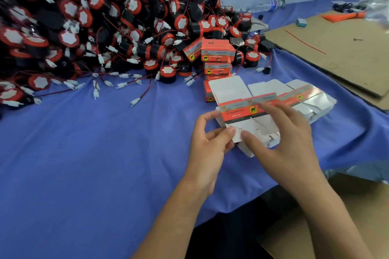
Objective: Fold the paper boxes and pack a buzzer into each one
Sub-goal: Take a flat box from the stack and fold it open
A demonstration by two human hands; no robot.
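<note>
A flat, unfolded red-and-white paper box [242, 109] lies at the near end of a fanned stack of flat boxes [299, 96] on the blue cloth. My left hand [210, 139] pinches its white lower-left flap between thumb and fingers. My right hand [280, 139] lies over the box's right part, with the thumb on the white flap and the fingers spread on top. A huge heap of black-and-red buzzers [84, 23] with red wires and white plugs fills the upper left. Several folded boxes [216, 57] are stacked at the heap's right edge.
The blue cloth [94, 153] covers the table, whose near edge runs diagonally under my forearms. A brown cardboard sheet [336, 52] lies at the right with an orange bundle of ties [345, 16] on it. A plastic bottle [269, 4] lies by the wall.
</note>
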